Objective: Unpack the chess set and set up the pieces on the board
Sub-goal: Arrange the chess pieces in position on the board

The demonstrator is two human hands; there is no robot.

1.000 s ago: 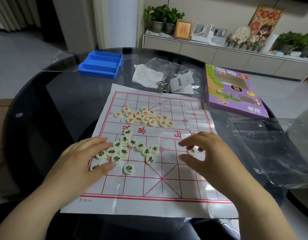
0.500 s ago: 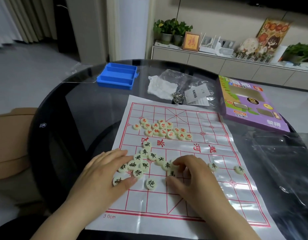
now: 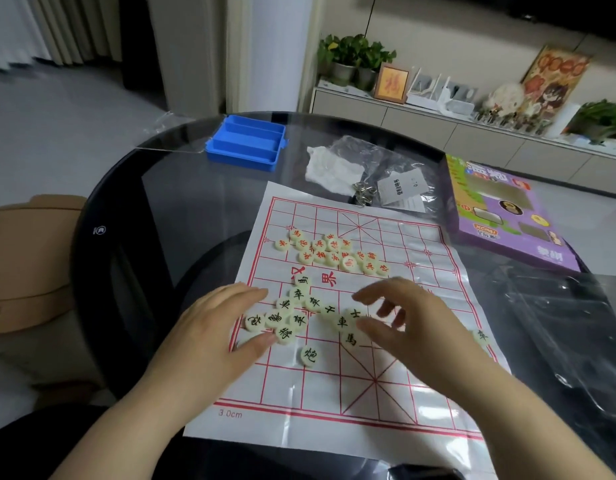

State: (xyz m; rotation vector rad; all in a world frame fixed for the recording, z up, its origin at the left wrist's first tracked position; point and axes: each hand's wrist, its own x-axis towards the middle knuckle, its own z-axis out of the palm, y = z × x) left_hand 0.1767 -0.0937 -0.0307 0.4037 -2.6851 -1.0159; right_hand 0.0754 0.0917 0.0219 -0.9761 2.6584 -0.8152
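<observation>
View from above a person's two hands at a round dark glass table.

At the far left, a tan chair stands beside the table. On the far side of the table, left of centre, sits a blue tray with long compartments.

The left hand lies palm down on the left edge of a white paper board printed with a red grid. Its fingers are straight and held together. The thumb tip touches one of a loose cluster of cream round pieces with black characters, which lie scattered face up on the near half of the board, just this side of the middle band. Farther back, a tighter cluster of cream pieces with red characters lies on the far half.

Beyond the board are a crumpled clear bag, some metal rings and a folded leaflet.

The right hand hovers over the right end of the black cluster. Its fingers are spread apart and loosely bent, the thumb separate below them; it is blurred, so I cannot tell whether it touches a piece. One single piece lies near the board's right edge.

At the right, a purple box lies flat, with clear plastic wrapping nearer the person.
</observation>
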